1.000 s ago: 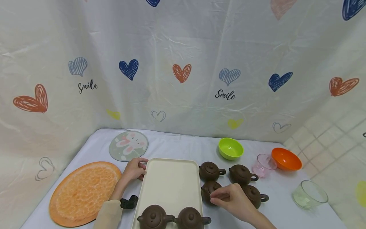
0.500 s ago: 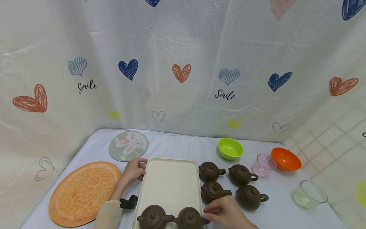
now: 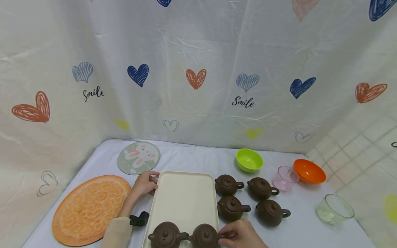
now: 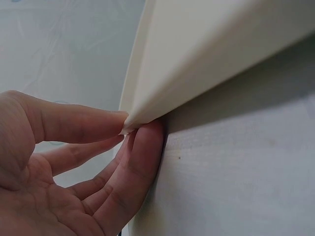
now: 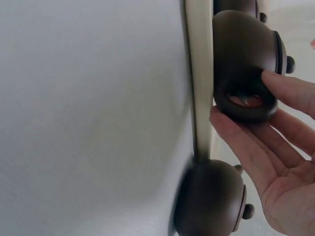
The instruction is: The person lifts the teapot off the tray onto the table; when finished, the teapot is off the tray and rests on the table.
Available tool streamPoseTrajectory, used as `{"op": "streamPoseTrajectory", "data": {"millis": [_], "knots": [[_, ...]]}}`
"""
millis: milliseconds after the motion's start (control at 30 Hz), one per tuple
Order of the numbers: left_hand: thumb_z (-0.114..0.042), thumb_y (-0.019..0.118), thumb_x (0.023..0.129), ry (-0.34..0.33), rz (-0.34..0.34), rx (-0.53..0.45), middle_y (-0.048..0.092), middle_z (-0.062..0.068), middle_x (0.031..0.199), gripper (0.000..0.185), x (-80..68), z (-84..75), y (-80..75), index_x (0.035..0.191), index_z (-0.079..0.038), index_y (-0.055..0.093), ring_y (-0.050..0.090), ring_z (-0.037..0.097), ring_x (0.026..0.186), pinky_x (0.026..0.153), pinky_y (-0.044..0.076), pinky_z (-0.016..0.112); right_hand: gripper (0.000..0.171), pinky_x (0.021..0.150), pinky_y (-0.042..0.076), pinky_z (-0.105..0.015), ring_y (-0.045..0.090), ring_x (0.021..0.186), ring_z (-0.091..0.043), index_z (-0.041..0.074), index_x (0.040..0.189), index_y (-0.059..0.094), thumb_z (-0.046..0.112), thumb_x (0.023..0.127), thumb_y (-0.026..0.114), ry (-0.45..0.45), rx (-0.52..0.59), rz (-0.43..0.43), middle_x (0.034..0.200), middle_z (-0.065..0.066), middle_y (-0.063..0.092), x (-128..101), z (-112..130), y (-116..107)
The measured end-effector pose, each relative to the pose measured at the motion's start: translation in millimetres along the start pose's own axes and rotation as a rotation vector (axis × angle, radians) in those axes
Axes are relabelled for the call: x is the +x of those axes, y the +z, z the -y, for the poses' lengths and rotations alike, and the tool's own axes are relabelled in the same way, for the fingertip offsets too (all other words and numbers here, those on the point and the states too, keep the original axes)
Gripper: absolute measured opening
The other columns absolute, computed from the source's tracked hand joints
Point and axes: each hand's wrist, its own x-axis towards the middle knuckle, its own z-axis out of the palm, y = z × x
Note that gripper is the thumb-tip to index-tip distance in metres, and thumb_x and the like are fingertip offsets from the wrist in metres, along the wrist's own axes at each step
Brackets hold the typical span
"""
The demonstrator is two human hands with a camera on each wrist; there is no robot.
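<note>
Now the right hand [image 3: 240,236] is down at the tray's [image 3: 183,199] near right corner, fingers pinched on the handle of the teapot [image 3: 205,237] standing there beside another teapot [image 3: 165,236]. The left hand [image 3: 145,184] steadies the tray's far left corner, thumb and fingertips [image 4: 142,142] lightly gripping the rim. Looks like a placing step: this pot seems just set down or being nudged into line. Four more teapots [image 3: 231,208] wait on the desk right of the tray; next would be letting go cleanly without tipping the pot.
</note>
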Motion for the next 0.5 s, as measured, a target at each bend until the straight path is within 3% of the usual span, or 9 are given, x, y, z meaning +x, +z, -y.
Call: {"op": "streamPoseTrajectory", "data": {"millis": [500], "knots": [[0.011, 0.061, 0.071, 0.008, 0.006, -0.005, 0.061, 0.012, 0.079, 0.048, -2.8, -2.5, -1.8, 0.120, 0.009, 0.059, 0.060, 0.016, 0.051, 0.048, 0.057, 0.032, 0.016, 0.062, 0.056, -0.018, 0.066, 0.071, -0.002, 0.000, 0.089, 0.077, 0.014, 0.080, 0.075, 0.037, 0.012, -0.044, 0.081, -0.001, 0.074, -4.1, -2.5, -5.0]]}}
